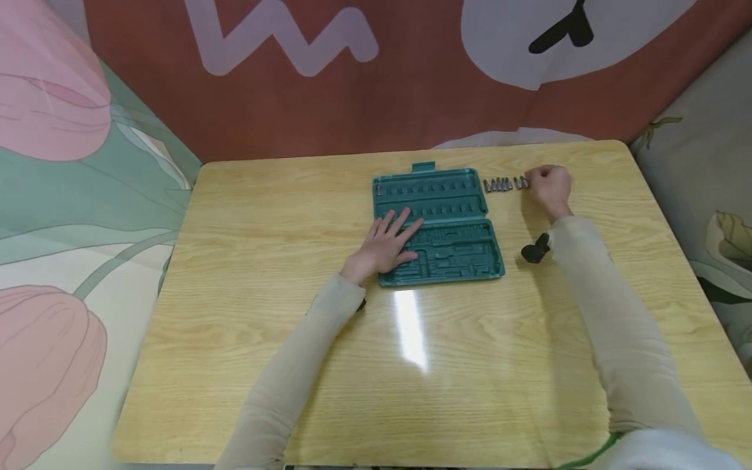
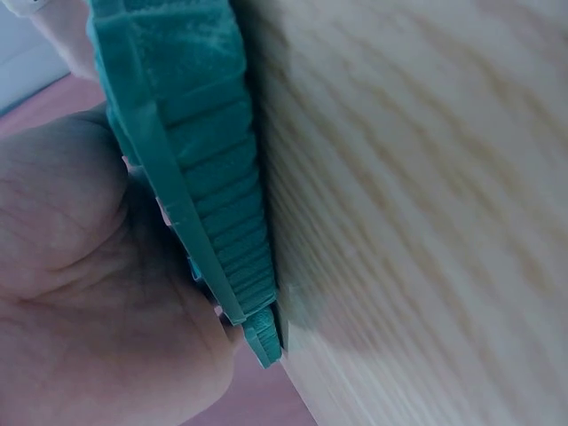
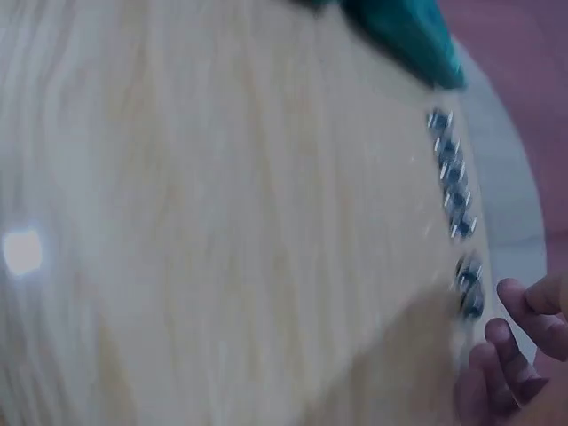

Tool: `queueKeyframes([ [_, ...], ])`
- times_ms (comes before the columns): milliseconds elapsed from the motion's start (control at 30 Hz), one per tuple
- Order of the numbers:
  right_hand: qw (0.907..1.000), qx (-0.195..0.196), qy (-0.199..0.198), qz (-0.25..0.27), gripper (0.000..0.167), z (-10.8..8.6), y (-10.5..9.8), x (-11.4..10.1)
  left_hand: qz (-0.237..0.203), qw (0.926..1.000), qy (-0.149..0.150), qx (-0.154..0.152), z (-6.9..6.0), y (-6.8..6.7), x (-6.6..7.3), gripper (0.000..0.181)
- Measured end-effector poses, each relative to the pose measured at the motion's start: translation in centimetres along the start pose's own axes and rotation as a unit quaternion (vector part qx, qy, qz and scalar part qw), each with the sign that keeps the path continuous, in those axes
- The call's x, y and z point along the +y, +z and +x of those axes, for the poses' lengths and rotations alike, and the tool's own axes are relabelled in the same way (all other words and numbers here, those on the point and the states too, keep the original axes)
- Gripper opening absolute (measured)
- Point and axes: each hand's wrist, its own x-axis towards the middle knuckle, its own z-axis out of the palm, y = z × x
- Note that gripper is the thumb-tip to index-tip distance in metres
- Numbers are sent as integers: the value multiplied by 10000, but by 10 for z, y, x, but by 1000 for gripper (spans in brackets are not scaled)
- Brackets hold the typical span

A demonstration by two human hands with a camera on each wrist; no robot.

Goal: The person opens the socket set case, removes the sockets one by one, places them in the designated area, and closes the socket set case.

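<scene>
A green plastic tool case (image 1: 461, 254) lies unfolded on the table. My left hand (image 1: 383, 251) rests across its left side at the hinge, fingers spread; in the left wrist view the palm lies by the case's ribbed outer side (image 2: 213, 177). One small metal socket (image 1: 378, 190) sits in the upper half's left corner slot. Right of the case, several sockets (image 1: 498, 185) stand in a row, with a gap before the last two (image 3: 470, 288). My right hand (image 1: 551, 188) is at the row's right end, fingers bent beside the last socket; nothing shows between them.
The wooden table (image 1: 264, 326) carries a bright light reflection in front of the case. A red patterned cloth (image 1: 352, 117) hangs behind the table's back edge. A black device (image 1: 536, 249) is attached at my right wrist.
</scene>
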Motion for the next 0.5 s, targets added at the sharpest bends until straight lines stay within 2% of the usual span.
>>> queueKeyframes([
  [100, 9997, -103, -149, 137, 41, -3, 9, -19, 9, 10000, -40, -19, 1, 1, -2, 70],
  [233, 9974, -431, -548, 194, 38, -10, 28, -56, 35, 10000, -62, -20, 0, 1, -4, 70],
  [367, 9893, -1198, -791, 276, 37, -20, 48, -102, 87, 9999, -78, -11, 0, 0, -3, 70],
  [500, 9726, -2143, -812, 392, 36, -31, 74, -143, 104, 9999, -74, -19, 0, -1, 3, 70],
])
